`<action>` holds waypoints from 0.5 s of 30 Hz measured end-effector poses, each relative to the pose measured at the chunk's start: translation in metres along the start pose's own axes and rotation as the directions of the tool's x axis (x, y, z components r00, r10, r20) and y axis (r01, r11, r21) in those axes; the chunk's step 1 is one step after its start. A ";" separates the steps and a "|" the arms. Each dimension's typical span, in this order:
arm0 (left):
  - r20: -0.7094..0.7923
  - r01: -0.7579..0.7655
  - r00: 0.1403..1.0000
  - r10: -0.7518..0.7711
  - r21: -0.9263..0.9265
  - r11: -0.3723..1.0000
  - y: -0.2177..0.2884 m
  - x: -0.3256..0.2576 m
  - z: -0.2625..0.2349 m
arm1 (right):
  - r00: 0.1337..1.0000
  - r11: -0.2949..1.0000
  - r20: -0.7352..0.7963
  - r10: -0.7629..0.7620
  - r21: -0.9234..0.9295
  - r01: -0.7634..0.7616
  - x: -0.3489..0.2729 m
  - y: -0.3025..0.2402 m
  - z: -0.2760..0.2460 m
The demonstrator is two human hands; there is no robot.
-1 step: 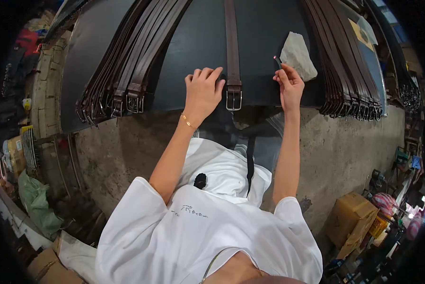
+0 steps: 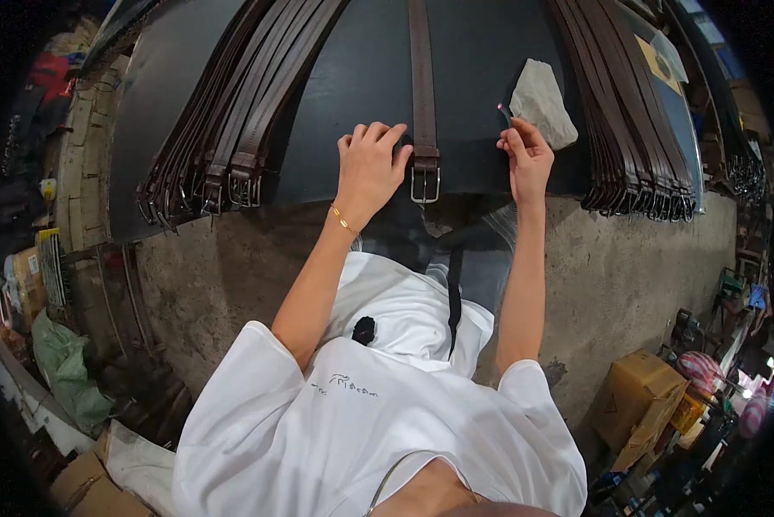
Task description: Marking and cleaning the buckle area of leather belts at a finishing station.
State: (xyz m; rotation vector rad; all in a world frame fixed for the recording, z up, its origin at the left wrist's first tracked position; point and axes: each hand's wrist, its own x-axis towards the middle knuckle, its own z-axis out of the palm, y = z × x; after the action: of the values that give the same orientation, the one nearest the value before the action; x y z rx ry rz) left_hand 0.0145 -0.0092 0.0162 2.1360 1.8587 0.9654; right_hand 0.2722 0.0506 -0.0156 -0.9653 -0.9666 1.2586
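Observation:
A single brown leather belt (image 2: 421, 77) lies lengthwise on the black table (image 2: 344, 86), its metal buckle (image 2: 425, 183) at the near edge. My left hand (image 2: 369, 168) rests flat on the table with fingers spread, its fingertips touching the belt just above the buckle. My right hand (image 2: 525, 155) is to the right of the belt, pinching a small thin tool (image 2: 501, 110) with a pinkish tip. A crumpled white cloth (image 2: 542, 103) lies right behind that hand.
Rows of dark brown belts are laid out on the table at the left (image 2: 232, 129) and right (image 2: 628, 129), buckles toward me. Below is a concrete floor (image 2: 628, 276) with cardboard boxes (image 2: 637, 405) at the lower right and a green bag (image 2: 64, 366) at the left.

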 end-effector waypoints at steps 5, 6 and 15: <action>0.041 0.054 0.998 -0.050 -0.081 0.995 0.005 0.002 0.007 | 0.998 0.992 -0.062 -0.026 -0.124 0.018 0.001 -0.003 0.009; 0.007 0.074 0.997 -0.073 -0.094 0.993 0.008 -0.001 0.008 | 0.998 0.992 -0.063 -0.015 -0.126 0.007 0.003 -0.004 0.015; -0.226 0.081 0.966 -0.130 -0.214 0.973 0.019 -0.018 0.034 | 0.946 0.922 0.323 0.020 -0.372 0.107 0.014 0.001 0.076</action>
State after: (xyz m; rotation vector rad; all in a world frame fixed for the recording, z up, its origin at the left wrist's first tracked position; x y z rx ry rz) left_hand 0.0483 -0.0205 -0.0076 1.8521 1.8591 1.3742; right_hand 0.2003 0.0680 0.0079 -1.0479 -1.5285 1.2337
